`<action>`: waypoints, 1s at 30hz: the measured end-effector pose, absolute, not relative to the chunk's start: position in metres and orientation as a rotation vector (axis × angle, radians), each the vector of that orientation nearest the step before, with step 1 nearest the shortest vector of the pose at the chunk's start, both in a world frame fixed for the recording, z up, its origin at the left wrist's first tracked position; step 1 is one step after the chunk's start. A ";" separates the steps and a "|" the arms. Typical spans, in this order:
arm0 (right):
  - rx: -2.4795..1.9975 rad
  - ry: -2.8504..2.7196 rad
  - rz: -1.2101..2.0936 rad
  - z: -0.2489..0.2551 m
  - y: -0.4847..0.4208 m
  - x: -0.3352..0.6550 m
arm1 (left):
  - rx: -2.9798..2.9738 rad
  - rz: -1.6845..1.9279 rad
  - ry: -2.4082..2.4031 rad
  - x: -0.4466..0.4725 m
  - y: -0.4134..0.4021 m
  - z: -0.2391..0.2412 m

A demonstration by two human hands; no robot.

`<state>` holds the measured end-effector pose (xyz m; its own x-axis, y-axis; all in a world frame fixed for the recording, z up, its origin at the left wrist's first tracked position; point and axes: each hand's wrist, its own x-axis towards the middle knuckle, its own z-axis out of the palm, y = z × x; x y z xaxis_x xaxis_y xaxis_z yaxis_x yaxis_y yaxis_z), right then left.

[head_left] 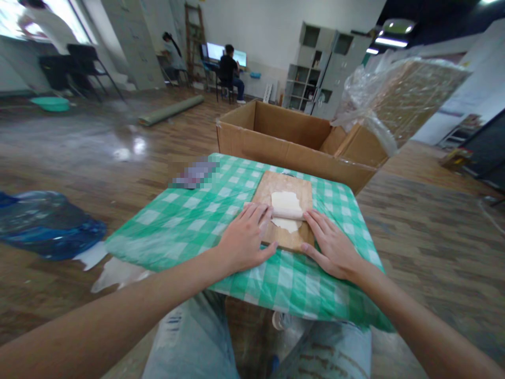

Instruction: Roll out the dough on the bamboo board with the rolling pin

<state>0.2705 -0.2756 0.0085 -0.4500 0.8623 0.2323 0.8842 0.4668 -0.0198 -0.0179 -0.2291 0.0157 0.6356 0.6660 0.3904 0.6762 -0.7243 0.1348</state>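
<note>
A wooden rolling pin (pixel 288 212) lies crosswise over a thin, ragged-edged sheet of pale dough (pixel 287 199). Under the dough is a wooden board (pixel 272 181), on a table with a green-and-white checked cover (pixel 158 216). My left hand (pixel 246 237) holds the pin's left end, fingers laid over it and thumb out by the board's near edge. At the opposite end, my right hand (pixel 331 245) has its fingertips on the pin, with the thumb at the board's near right corner.
Beyond the table stands a large open cardboard box (pixel 276 139) with plastic wrap (pixel 371 95). A blurred-out item (pixel 195 173) lies at the table's far left. Blue plastic (pixel 47 226) is on the floor at left. Several people sit or stand farther back.
</note>
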 end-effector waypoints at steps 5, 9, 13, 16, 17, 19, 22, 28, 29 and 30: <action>-1.508 -2.518 -0.117 0.012 -0.235 0.274 | -2.821 -0.600 -1.163 -0.011 -0.199 0.012; -1.564 -2.515 -0.054 0.014 -0.182 0.275 | -2.780 -0.481 -1.230 -0.004 -0.163 0.010; -1.593 -2.495 -0.033 0.015 -0.136 0.273 | -2.747 -0.360 -1.353 0.003 -0.129 0.015; -1.603 -2.490 -0.058 0.013 -0.119 0.271 | -2.708 -0.304 -1.451 0.007 -0.117 0.019; -1.589 -2.496 -0.063 0.012 -0.119 0.270 | -2.700 -0.295 -1.457 0.007 -0.117 0.020; -1.565 -2.495 -0.069 0.010 -0.126 0.270 | -2.693 -0.301 -1.422 0.006 -0.124 0.020; -1.582 -2.449 -0.079 0.007 -0.154 0.271 | -2.704 -0.347 -1.303 0.001 -0.146 0.018; -1.549 -2.468 -0.165 0.006 -0.217 0.270 | -2.778 -0.411 -1.195 -0.013 -0.197 0.017; -1.545 -2.471 -0.167 0.007 -0.224 0.269 | -2.786 -0.415 -1.191 -0.015 -0.203 0.017; -1.542 -2.472 -0.170 0.008 -0.230 0.269 | -2.792 -0.414 -1.191 -0.017 -0.208 0.017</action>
<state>0.2688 -0.2299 0.0077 -0.4239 0.8711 0.2480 0.8969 0.4419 -0.0192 -0.0170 -0.2082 0.0171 0.6616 0.6972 0.2760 0.7183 -0.6949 0.0337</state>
